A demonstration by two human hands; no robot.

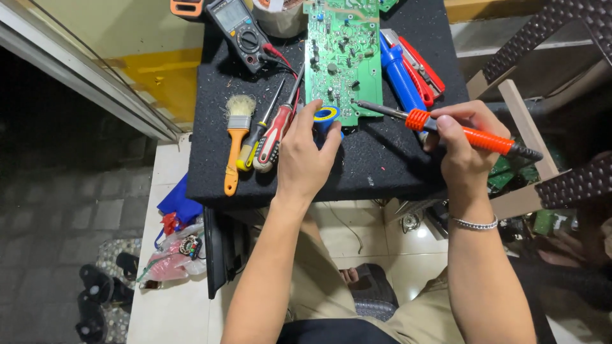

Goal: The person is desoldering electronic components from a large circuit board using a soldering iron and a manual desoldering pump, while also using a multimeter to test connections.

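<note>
While I sit with my knees under the bench, my left hand [305,159] rests on the black foam mat [382,159], fingers curled and clamped round a small blue spool with a yellow core [326,118] at the near edge of the green circuit board [338,57]. My right hand [462,150] is closed in a pen grip on the orange handle of a soldering iron [446,130]; its metal tip points left and touches the near edge of that board, just right of the spool. Left of my left hand lie a red screwdriver [275,130], a yellow-handled screwdriver [254,143] and an orange-handled brush [237,137], side by side. Farther right, beside the board, sit a blue tool [398,73] and a red-handled tool [421,64]. At the far left of the mat sits a dark multimeter [241,28], its leads running toward the screwdrivers.
</note>
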